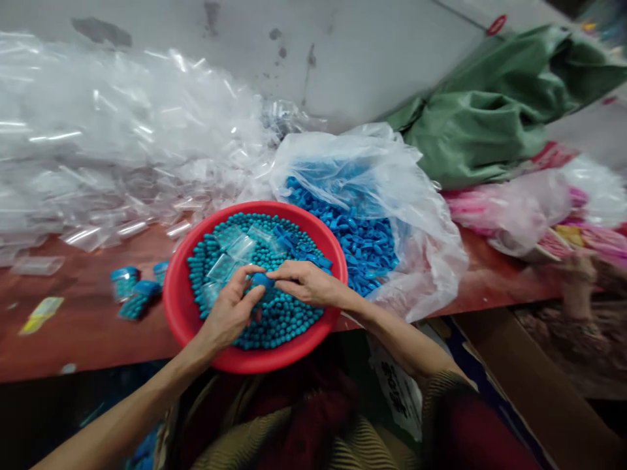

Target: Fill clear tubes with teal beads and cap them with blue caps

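So there's a round red plastic basin (179,307) sitting at the front edge of a reddish-brown table (98,336), with loads of small round teal beads (274,326) inside. Both hands are together over the beads, working on one small container with a blue cap (262,281). The left hand (234,307) has it pinched between thumb and fingers, and the right hand (306,282) is touching the cap from the other side, fingertips right up against the left ones. Also in the basin, lying on the beads: a few clear plastic tubes (241,248) toward the back left, and some loose blue plastic caps (298,245) toward the back right. Just left of the basin are three bead-filled tubes with blue caps (125,284), and further left there's a flat yellow and white piece (42,315). Behind those is a big heap of clear empty tubes (88,238). Just right of the basin, an open translucent plastic bag (431,241) holds a pile of blue plastic pieces (365,251). Way off right, another person's blurry hand (580,267) is near some pink bagged stuff (514,205), with a crumpled green cloth (480,134) behind.
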